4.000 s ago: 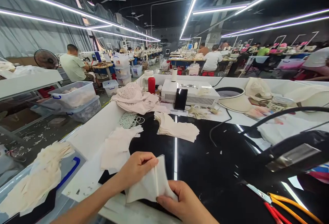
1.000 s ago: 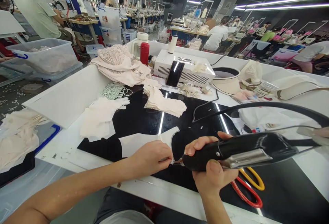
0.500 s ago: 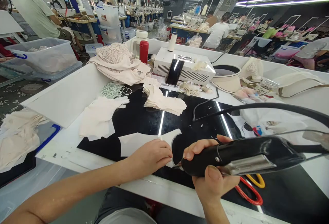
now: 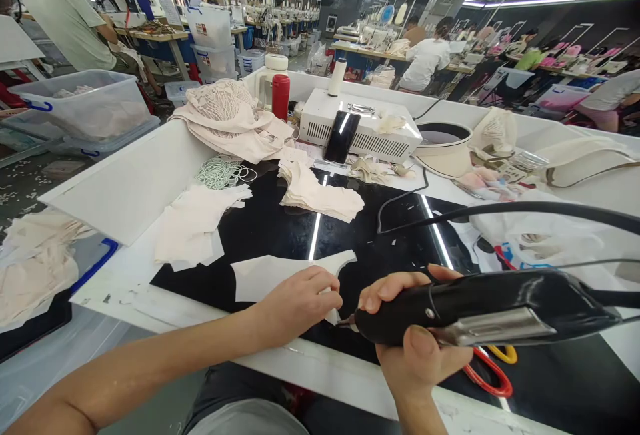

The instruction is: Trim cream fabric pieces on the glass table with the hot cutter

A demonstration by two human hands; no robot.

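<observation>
My right hand is wrapped around a black corded handheld tool with a metal lever along its side. Its narrow metal tip points left, close to the edge of a cream fabric piece lying flat on the glossy black board. At the right end of that piece, my left hand is closed, its fingertips pinching the fabric beside the tip. The exact contact under the fingers is hidden. Scissors with red and yellow handles lie partly under the tool.
Stacks of cut fabric and [more] cream pieces lie ahead. Behind them stand a white vented box, a phone and a red bottle. The tool's black cable arcs across the right.
My left hand and the tool have shifted slightly right, and my left fingers are curled more tightly. The fabric piece stays nearly in place.
</observation>
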